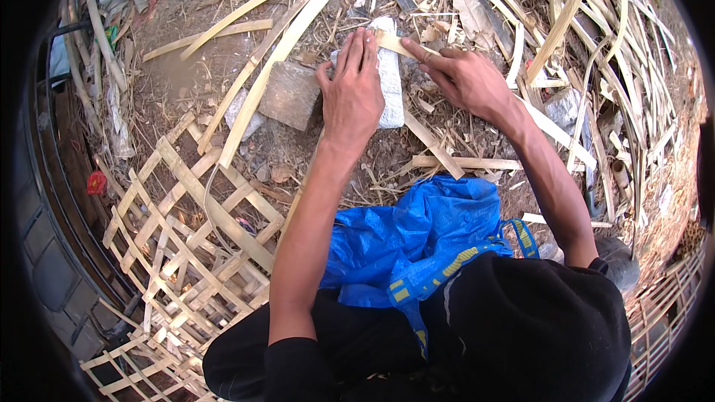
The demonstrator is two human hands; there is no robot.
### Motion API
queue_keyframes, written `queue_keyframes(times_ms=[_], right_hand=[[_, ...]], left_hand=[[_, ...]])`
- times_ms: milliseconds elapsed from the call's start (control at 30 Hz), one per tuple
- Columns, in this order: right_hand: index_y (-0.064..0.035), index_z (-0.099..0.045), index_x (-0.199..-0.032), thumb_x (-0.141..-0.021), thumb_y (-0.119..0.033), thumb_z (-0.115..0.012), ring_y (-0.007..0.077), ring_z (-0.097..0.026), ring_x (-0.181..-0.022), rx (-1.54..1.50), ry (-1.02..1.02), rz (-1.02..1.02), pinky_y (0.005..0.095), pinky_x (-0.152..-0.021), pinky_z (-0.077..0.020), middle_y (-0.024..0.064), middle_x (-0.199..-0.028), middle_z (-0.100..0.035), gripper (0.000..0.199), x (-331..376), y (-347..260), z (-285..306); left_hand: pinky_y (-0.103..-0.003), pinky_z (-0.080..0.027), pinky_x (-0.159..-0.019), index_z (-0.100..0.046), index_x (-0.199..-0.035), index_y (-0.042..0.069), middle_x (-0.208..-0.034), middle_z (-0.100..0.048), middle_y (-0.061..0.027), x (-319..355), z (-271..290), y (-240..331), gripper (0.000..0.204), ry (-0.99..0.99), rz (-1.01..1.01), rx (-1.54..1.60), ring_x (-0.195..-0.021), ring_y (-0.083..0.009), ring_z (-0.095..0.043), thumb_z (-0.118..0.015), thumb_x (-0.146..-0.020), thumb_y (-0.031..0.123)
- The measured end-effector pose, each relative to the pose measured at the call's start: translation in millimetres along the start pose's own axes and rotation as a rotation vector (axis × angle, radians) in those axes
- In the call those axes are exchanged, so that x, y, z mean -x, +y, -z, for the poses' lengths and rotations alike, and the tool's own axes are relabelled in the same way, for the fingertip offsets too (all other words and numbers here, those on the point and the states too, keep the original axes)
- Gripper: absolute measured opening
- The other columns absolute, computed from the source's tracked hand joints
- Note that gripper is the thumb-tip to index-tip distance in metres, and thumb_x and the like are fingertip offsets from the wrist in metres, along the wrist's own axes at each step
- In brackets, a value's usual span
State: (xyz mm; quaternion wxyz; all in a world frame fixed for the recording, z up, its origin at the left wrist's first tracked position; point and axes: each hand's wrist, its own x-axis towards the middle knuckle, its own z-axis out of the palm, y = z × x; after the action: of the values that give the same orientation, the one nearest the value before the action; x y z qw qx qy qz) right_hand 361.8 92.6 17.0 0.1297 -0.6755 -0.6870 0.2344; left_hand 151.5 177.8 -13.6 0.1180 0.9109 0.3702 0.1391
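Note:
A short pale strip [392, 44], apparently bamboo, lies across a long white block [389, 88] on the ground. My left hand [354, 89] rests over the block's left side, fingers stretched out and fingertips at the strip's left end. From the right, my right hand [463, 78] grips the strip's other end, its index finger extended along it and the other fingers curled. What lies under the curled fingers is hidden. Left of my left hand sits a flat grey-brown stone [290, 94]. A blue plastic sheet [424, 219] with a yellow-patterned strap spreads between my forearms.
A woven bamboo lattice [197, 205] lies at the left, and long bamboo strips [257, 108] cross the ground ahead of it. More loose strips [625, 52] pile up at the far right. A dark metal frame [56, 201] runs along the left edge.

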Motion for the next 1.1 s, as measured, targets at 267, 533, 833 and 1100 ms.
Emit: queue_keyframes(times_ms=[267,533,833,1100], right_hand=[[-0.0246,-0.056,-0.146,-0.100,-0.029,-0.060,0.0363,-0.067,-0.075,0.104,0.212,0.133,0.0467,-0.073,-0.0562,0.0148,-0.086,-0.066,0.046,6,2,10],[-0.0028,-0.062,-0.122,-0.096,-0.025,-0.065,0.0346,-0.060,-0.114,0.083,-0.033,-0.468,0.0461,-0.090,-0.0521,0.0179,-0.118,-0.063,0.034,83,-42,-16],[-0.0006,-0.060,-0.113,-0.086,-0.006,-0.057,0.0314,-0.059,-0.105,0.481,0.214,-0.321,0.0424,-0.092,-0.0466,0.0149,-0.105,-0.063,0.028,89,-15,-63],[0.0079,-0.056,-0.102,-0.089,-0.011,-0.055,0.0449,-0.063,-0.093,0.169,-0.025,-0.439,0.0519,-0.086,-0.0507,0.0248,-0.100,-0.062,0.023,112,-42,-14]], left_hand=[[-0.058,-0.040,-0.105,-0.049,-0.148,0.004,-0.152,-0.051,-0.0152,-7,5,4,0.048,-0.055,0.011,-0.018,-0.140,-0.0303,-0.048,-0.046,-0.107,0.028],[-0.060,-0.041,-0.106,-0.047,-0.150,0.005,-0.153,-0.049,-0.0155,-1,-2,8,0.051,-0.020,0.011,-0.023,-0.140,-0.0324,-0.046,-0.048,-0.106,0.031],[-0.059,-0.042,-0.105,-0.050,-0.148,0.005,-0.152,-0.049,-0.0150,-2,-1,8,0.049,-0.008,0.029,-0.008,-0.138,-0.0324,-0.048,-0.048,-0.105,0.029],[-0.058,-0.042,-0.106,-0.054,-0.145,0.007,-0.149,-0.054,-0.0130,-4,3,12,0.046,0.013,0.067,0.065,-0.135,-0.0300,-0.051,-0.049,-0.103,0.024]])
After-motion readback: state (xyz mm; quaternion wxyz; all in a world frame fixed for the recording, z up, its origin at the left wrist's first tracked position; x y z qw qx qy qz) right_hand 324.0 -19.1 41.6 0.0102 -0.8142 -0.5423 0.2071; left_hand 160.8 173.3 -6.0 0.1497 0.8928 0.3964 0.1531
